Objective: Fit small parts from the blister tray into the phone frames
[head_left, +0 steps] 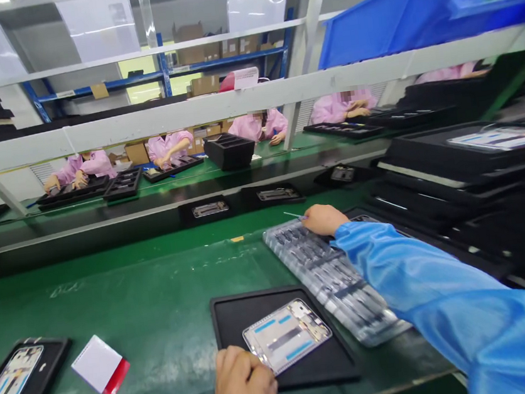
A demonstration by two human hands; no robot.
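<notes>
Right hand (324, 219) extended far over plastic tray (328, 278), fingers (306, 216) closed on thin pick (293, 215); left hand (243, 386) curled at metal phone frame (286, 336), grip unclear.

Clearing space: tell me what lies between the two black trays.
Head view: a white card, red-edged, lies on the green mat between the left tray and centre tray.
</notes>
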